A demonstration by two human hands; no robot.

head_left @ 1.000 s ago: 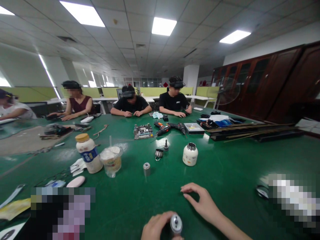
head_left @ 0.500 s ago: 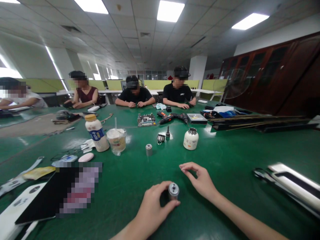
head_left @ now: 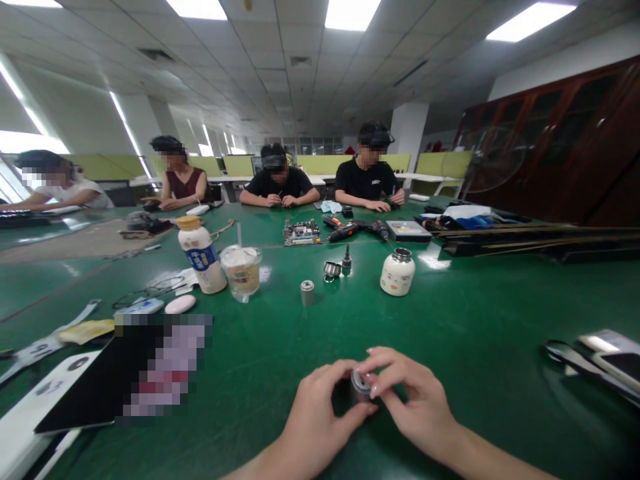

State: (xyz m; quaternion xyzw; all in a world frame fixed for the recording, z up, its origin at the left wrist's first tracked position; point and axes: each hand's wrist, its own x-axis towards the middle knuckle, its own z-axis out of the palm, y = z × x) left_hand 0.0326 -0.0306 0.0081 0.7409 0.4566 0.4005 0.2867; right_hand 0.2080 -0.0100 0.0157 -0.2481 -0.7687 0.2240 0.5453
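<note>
My left hand point(head_left: 320, 413) curls its thumb and fingers around the side of a small silvery metal cylinder point(head_left: 359, 387), which stands upright near the table's front. Small dark holes show in the cylinder's round top. Over that top, my right hand point(head_left: 413, 393) has its fingertips pinched together at the right part of the rim. Whatever is between those fingertips is too small or hidden to make out. A second, similar metal cylinder point(head_left: 307, 293) stands farther off on the green table point(head_left: 260, 373).
Beyond the hands are a cream flask point(head_left: 398, 273), a steel lid point(head_left: 331, 271), a tool bit point(head_left: 347, 260), a circuit board point(head_left: 302, 233) and power drills point(head_left: 345, 231). A bottle point(head_left: 203, 257), drink cup point(head_left: 242, 273) and tablet point(head_left: 85, 387) lie left. Several people sit opposite.
My right hand has come down and left onto the cylinder's top. My left hand keeps its hold on the cylinder. The view has shifted slightly, moving the scene to the right.
</note>
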